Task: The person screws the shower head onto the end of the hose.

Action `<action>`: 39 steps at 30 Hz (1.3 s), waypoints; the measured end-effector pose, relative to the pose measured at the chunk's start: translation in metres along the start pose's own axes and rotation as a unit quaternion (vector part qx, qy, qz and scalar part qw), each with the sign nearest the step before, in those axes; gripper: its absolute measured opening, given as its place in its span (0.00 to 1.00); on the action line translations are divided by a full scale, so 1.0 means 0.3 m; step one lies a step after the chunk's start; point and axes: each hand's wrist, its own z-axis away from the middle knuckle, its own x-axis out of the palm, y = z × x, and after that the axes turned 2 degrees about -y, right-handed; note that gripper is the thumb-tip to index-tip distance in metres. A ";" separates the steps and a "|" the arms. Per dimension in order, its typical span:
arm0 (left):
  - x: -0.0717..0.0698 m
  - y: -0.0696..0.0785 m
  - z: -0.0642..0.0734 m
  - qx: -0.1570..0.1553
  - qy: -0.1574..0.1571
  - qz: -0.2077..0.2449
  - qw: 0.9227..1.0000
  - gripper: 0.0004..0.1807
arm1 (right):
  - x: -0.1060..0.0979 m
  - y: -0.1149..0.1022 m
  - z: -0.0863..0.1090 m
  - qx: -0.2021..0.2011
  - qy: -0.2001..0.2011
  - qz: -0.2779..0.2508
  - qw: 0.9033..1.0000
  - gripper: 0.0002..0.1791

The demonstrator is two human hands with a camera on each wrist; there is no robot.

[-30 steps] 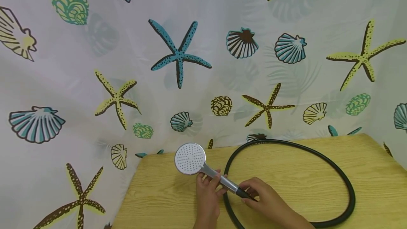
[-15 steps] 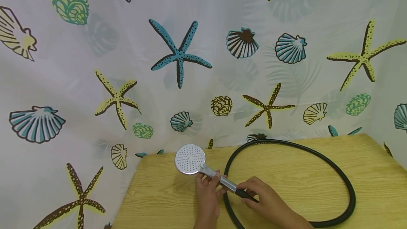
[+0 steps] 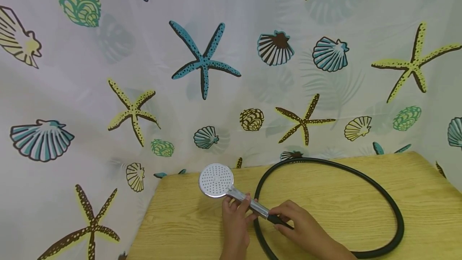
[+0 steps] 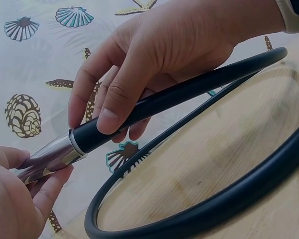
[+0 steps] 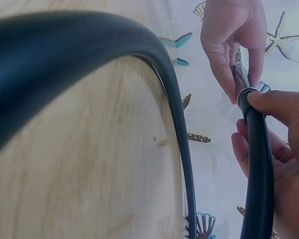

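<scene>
A chrome handheld shower head (image 3: 216, 180) with a round, dotted spray face is tilted above the table, its face toward the head camera. My left hand (image 3: 235, 224) grips its silver handle (image 3: 258, 208). At the handle's lower end, my right hand (image 3: 304, 226) pinches the black end of the hose (image 3: 275, 220) between thumb and fingers. In the left wrist view the black hose end (image 4: 87, 135) meets the handle's metal rim, and no gap shows between them. The right wrist view shows the right thumb (image 5: 274, 103) pressed on the hose close to that joint.
The black hose (image 3: 382, 196) curves in a wide loop over the right side of the wooden table (image 3: 180, 212). Behind and to the left hangs a white curtain (image 3: 231, 83) printed with shells and starfish. The hose loop reaches the table's back edge.
The shower head and the hose end have shifted very slightly. Both hands keep the same hold, and the hose loop lies as before.
</scene>
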 end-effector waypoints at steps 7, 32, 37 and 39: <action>-0.001 0.002 0.001 -0.002 -0.005 0.002 1.000 0.32 | -0.004 -0.004 -0.001 0.020 -0.013 -0.020 0.999 0.21; -0.002 0.004 0.001 -0.012 -0.013 0.009 1.000 0.31 | -0.007 -0.006 0.002 0.064 -0.026 -0.053 0.996 0.18; -0.002 0.007 0.004 -0.012 -0.018 0.015 1.000 0.31 | -0.010 -0.007 0.003 0.066 -0.028 -0.056 0.996 0.18; -0.002 0.008 0.005 -0.013 -0.020 0.014 1.000 0.32 | -0.010 -0.008 0.003 0.067 -0.028 -0.056 0.996 0.17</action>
